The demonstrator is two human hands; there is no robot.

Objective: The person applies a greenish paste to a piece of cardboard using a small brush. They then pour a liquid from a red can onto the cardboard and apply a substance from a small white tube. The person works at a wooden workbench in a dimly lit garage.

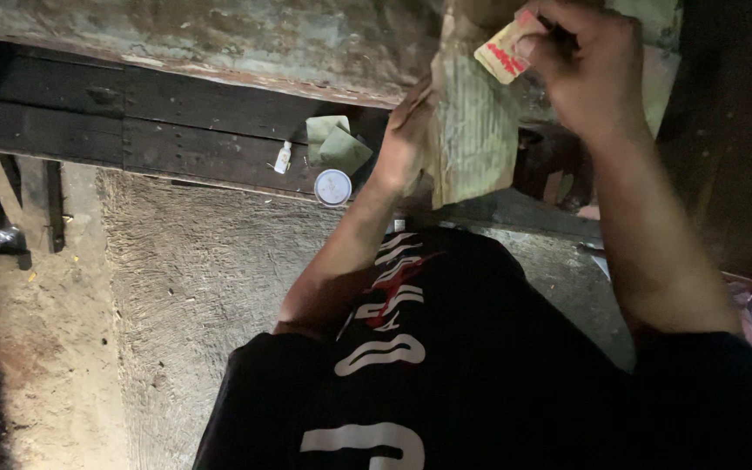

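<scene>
Bare dark shelf (63, 87) leftward; bottle (284, 157), round lid (333, 187) beside left hand (402, 139).

Small cream packet with red marks (502, 52), pinched in the right hand (589, 65). Round white lidded tub (333, 187) and tiny white bottle (283, 157), left of the left hand (402, 139).
</scene>
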